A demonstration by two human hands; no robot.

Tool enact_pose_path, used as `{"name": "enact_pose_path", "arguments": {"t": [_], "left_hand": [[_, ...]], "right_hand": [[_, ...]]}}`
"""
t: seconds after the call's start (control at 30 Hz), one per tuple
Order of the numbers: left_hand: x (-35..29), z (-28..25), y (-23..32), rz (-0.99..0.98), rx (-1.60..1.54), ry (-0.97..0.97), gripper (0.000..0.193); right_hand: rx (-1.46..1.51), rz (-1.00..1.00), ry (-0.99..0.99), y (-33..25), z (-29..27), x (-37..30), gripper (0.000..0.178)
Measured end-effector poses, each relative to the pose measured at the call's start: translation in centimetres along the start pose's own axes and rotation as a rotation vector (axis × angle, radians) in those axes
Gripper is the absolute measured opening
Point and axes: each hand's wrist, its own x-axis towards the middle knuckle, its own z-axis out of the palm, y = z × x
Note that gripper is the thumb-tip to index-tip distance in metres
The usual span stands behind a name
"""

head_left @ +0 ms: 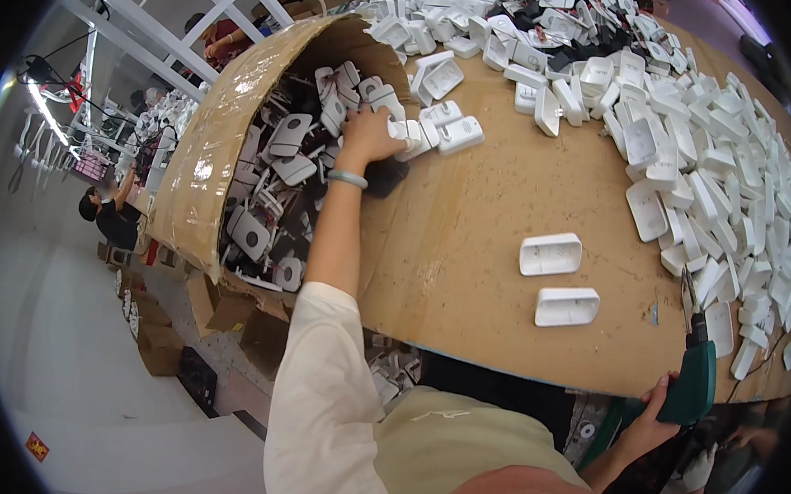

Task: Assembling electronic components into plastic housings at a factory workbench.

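Nearest you, your right hand (652,424) kept a closed grip around the handle of the green power screwdriver (691,378), its bit pointing up and away over the near edge of the bench (467,260). Just beyond that bit and to its left lay two white rectangular housings (558,280), one behind the other, apart from every pile. I judged these the pieces in work, with the tool waiting on the next one.

Farther off, your left arm reached across to the mouth of the cardboard box (211,154), which lay tipped on its side at the bench's left end. Your left hand (366,137) was curled over a small cluster of white housings (434,133) at that opening; fingers looked closed on at least one, though how many they held could not be told. The step seemed to be fetching fresh parts. The next move would call for carrying them back beside the two lone housings without dragging others off the edge.

Inside the box, past your fingers, sat a jumble of grey-and-white parts (282,177). Its outer wall was plain brown, taped glossy, with no label that could be made out. To the right of your right hand and beyond, a wide heap of white housings (708,166) banked the far side.
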Motion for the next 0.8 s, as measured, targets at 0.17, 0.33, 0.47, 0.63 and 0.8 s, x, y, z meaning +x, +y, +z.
{"name": "enact_pose_path", "arguments": {"t": [0.17, 0.33, 0.47, 0.63, 0.8], "left_hand": [[-9.7, 2.6, 6.4, 0.095, 0.196, 0.089, 0.044], [-16.9, 4.2, 9.6, 0.155, 0.219, 0.242, 0.038], [-22.3, 3.3, 10.3, 0.292, -0.153, 0.403, 0.036], [-27.5, 5.5, 12.6, 0.463, -0.264, 0.472, 0.031], [-27.9, 2.7, 12.8, 0.489, -0.493, 0.430, 0.059]], "right_hand": [[0.099, -0.007, -0.046, -0.2, -1.0, -0.3, 0.013], [0.083, -0.039, 0.012, -0.6, -3.1, -1.0, 0.014], [0.097, -0.028, -0.002, 0.0, -3.9, -1.5, 0.015], [0.145, -0.038, 0.000, -1.4, -3.0, -2.3, 0.013], [0.163, -0.046, -0.035, -2.2, -2.1, -3.0, 0.016]]}}
